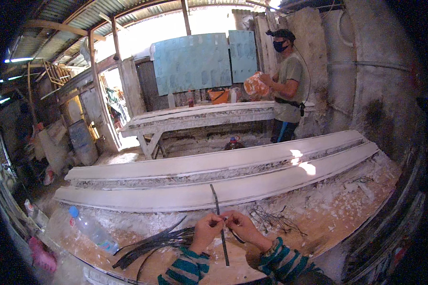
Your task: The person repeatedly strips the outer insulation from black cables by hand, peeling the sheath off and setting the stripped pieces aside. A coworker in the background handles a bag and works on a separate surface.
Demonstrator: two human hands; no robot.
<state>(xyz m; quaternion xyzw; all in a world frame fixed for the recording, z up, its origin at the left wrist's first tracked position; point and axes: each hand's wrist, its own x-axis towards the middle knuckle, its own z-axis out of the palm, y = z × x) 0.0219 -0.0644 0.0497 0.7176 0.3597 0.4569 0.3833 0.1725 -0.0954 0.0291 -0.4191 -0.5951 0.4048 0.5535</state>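
My left hand [207,232] and my right hand [243,226] meet above the near work table, fingertips pinched together. Between them is a narrow black strip [225,249], which runs from the white moulding behind down toward me. My left fingers close on it near its middle. A second short dark piece [236,236] hangs from my right fingers; whether it joins the first strip is hidden by the fingertips. Beside my left wrist lies a bundle of black strips [154,242]. Thin dark wire-like strands [278,220] lie tangled to the right of my right hand.
Two long white mouldings [142,197] span the table [340,223], which is strewn with white scraps. A plastic bottle [92,230] lies at the left. Behind, a masked person [290,71] holds an orange-and-white container [256,85] beside a white-crusted bench [199,114] with an orange bucket [218,97].
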